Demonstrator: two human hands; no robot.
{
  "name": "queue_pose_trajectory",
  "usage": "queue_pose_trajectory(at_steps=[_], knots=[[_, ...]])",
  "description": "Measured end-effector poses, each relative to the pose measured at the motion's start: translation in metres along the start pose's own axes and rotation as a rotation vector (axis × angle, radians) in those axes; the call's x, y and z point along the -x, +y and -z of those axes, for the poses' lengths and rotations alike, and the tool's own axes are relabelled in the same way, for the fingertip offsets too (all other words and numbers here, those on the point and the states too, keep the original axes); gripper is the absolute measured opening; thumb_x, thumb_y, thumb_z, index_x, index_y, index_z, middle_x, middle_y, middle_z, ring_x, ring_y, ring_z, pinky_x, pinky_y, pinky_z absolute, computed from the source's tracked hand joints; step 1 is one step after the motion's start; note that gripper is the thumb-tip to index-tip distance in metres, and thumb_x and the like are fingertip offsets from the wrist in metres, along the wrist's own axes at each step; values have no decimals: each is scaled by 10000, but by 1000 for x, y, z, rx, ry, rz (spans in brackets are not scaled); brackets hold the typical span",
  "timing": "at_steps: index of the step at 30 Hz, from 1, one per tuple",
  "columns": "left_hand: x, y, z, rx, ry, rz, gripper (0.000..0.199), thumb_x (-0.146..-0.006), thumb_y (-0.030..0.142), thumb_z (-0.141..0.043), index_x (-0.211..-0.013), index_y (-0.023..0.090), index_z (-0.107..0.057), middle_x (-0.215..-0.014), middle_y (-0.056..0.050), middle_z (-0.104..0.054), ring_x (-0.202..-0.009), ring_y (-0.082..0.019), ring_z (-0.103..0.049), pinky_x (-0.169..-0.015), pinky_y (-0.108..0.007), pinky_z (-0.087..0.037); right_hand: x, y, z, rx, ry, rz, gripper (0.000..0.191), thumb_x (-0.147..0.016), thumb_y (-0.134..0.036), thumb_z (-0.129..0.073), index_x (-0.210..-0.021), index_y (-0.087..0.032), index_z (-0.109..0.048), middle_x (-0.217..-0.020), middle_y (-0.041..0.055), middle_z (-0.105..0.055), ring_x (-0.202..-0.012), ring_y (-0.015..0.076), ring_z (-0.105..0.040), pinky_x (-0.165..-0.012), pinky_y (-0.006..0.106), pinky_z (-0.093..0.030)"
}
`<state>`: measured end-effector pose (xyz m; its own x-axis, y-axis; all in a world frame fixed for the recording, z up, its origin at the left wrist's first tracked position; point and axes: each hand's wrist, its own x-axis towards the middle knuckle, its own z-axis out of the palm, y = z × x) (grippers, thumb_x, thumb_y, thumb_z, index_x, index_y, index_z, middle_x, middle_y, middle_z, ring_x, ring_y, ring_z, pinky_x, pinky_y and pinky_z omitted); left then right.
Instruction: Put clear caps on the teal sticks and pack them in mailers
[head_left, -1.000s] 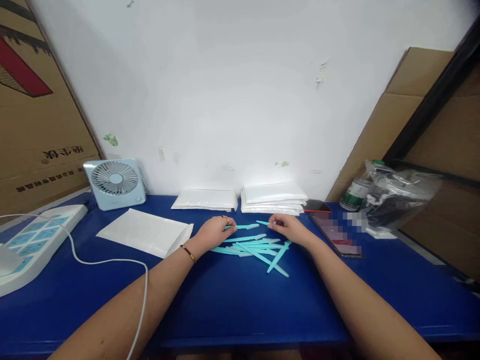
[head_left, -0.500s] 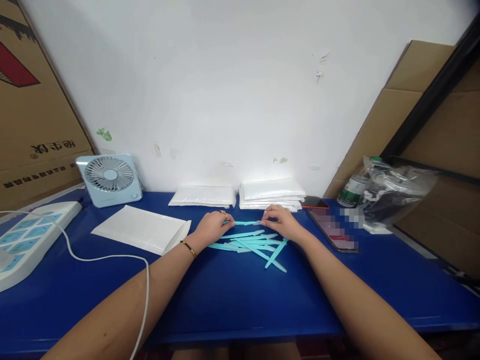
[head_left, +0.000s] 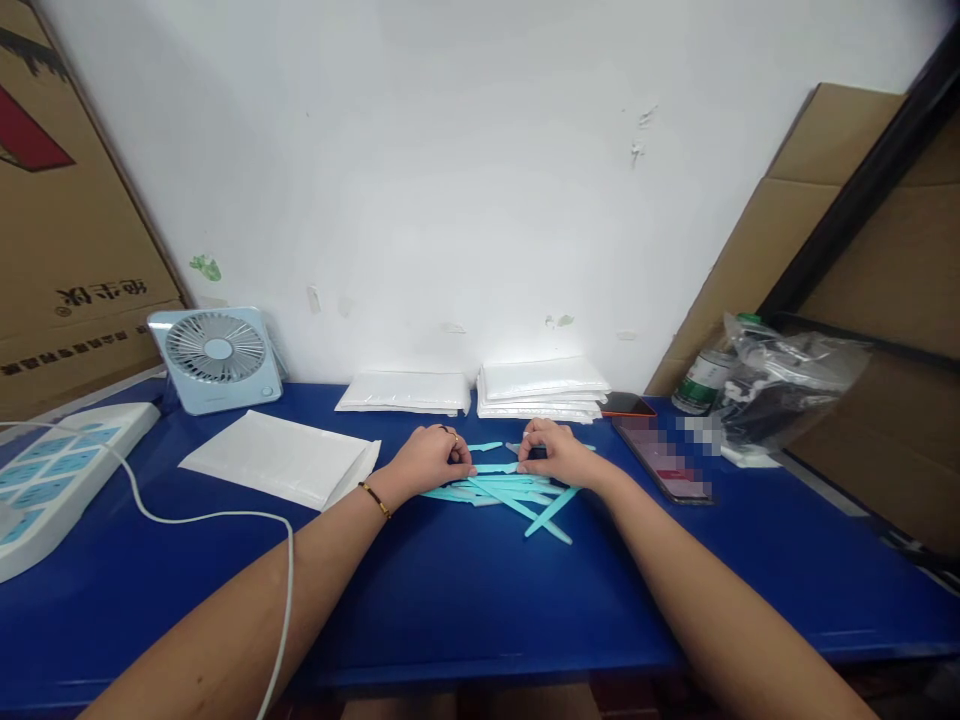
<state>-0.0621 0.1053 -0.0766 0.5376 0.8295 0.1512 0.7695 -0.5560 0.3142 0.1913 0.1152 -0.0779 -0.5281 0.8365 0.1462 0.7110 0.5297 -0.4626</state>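
Observation:
My left hand pinches one end of a slim turquoise eyebrow razor, which lies level across the gap between my hands. At its other end, the thumb and fingers of my right hand are closed on the tip. Just behind it, a second turquoise razor lies on the table, and a small pale clear piece shows beside my right fingers. Several more razors are heaped loosely in front of my hands, some crossing each other.
White padded envelopes are stacked by the wall, with another stack alongside. A single envelope lies left. Further out are a fan, a power strip with a cable, a phone and a bagged bottle.
Both hands have come slightly nearer, from the razor at the back to one closer to the heap. The back razor now lies released, with a gap between it and the clear piece.

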Motion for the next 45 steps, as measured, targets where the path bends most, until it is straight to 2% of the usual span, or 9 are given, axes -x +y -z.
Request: queue_pose_trajectory(at_steps=[9,14,18,22,29,32,37,41,45], knots=[[1,-12,5,-22,81,135,183,-729,418,-622,-759,244,-672,-787,11,-649,-774,-159,-583,-629,-255,-349,10,23,23,-69,126,-105,271,-707,-487,-668,-762,-224,-703,-909,39,-530,-868,210,-513,-812,356,-391],[3,-4,6,18,75,68,230,-742,456,-602,-843,259,-667,-819,14,-627,-803,-157,-576,-661,-249,-367,20,14,33,-2,-48,-47,304,-668,-546,-683,-757,-257,-717,-922,35,-544,-942,240,-504,-885,389,-345],[5,5,3,17,19,-43,256,-781,481,-557,-849,271,-687,-838,4,-626,-851,-168,-564,-711,-260,-370,20,8,30,11,-145,-44,275,-665,-519,-700,-722,-249,-706,-932,31,-548,-935,239,-507,-913,412,-316],[4,5,1,-1,11,-61,218,-812,399,-536,-781,248,-689,-837,-3,-651,-851,-167,-564,-707,-260,-375,16,11,24,-84,-46,-57,311,-690,-528,-668,-752,-223,-684,-919,32,-542,-867,212,-519,-830,360,-382],[1,-15,10,-92,127,94,157,-791,336,-563,-755,250,-689,-781,5,-664,-816,-178,-579,-707,-269,-378,16,23,27,5,139,-117,280,-700,-494,-671,-741,-219,-698,-888,32,-546,-823,195,-524,-806,348,-380],[3,-12,12,-68,128,104,146,-757,372,-602,-801,263,-688,-783,13,-654,-791,-170,-580,-670,-260,-373,17,18,27,34,106,-98,230,-712,-461,-674,-759,-238,-704,-900,24,-547,-857,200,-530,-866,378,-343],[7,6,7,-23,53,-27,211,-763,447,-592,-774,259,-689,-788,10,-648,-819,-167,-573,-688,-261,-366,13,6,15,67,-32,-47,154,-700,-378,-703,-755,-235,-687,-898,13,-557,-877,206,-529,-913,418,-284],[7,13,3,-35,0,-26,218,-798,405,-555,-756,242,-693,-820,-7,-664,-852,-178,-570,-702,-269,-365,10,1,10,38,-4,-28,151,-748,-360,-661,-755,-210,-660,-884,20,-550,-844,189,-520,-904,418,-284],[5,6,5,-97,43,-10,218,-817,344,-534,-717,216,-680,-825,-23,-668,-852,-184,-568,-704,-278,-367,9,5,12,60,54,3,136,-789,-343,-620,-760,-215,-658,-882,23,-541,-871,197,-513,-901,433,-266]])
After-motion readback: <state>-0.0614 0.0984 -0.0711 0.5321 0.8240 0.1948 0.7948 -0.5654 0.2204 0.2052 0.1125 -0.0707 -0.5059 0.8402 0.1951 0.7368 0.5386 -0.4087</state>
